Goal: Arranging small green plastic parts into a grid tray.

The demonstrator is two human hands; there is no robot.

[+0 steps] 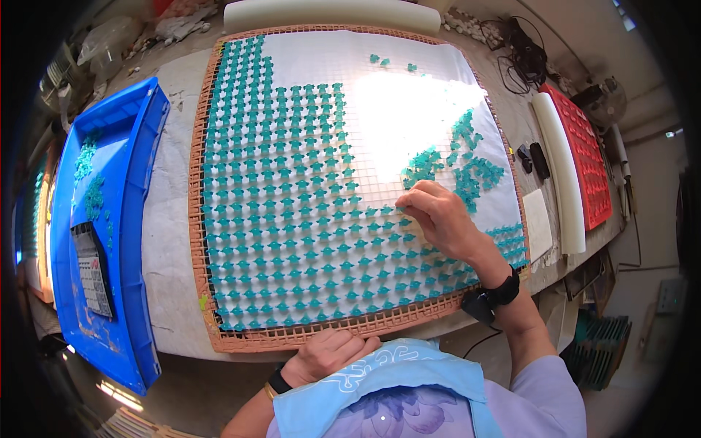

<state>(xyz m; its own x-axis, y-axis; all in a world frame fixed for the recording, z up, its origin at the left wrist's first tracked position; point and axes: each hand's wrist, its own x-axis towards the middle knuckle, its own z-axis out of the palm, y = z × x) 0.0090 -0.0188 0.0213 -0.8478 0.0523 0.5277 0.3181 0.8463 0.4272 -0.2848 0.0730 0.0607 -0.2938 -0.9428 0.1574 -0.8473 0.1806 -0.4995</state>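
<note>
My right hand (pixel 438 215) pinches a small teal piece (pixel 399 208) between thumb and fingertips, low over the grid. It is at the right end of one of the rows of teal pieces (pixel 285 197), which are spaced evenly over the left and near parts of a white sheet (pixel 310 62). Just beyond this hand lies a loose heap of similar pieces (pixel 423 164). Curled at the near edge of the brown lattice frame (pixel 277 341) is my left hand (pixel 332 355), with its fingers closed; whatever may be inside them is hidden.
A blue tray (pixel 135 292) at the left holds loose teal bits and a calculator (pixel 91 266). White rolls lie behind (pixel 332 14) and to the right, beside a red tray (pixel 584 164). Black cables (pixel 522 55) lie at the back right. Strong glare covers the upper middle of the sheet.
</note>
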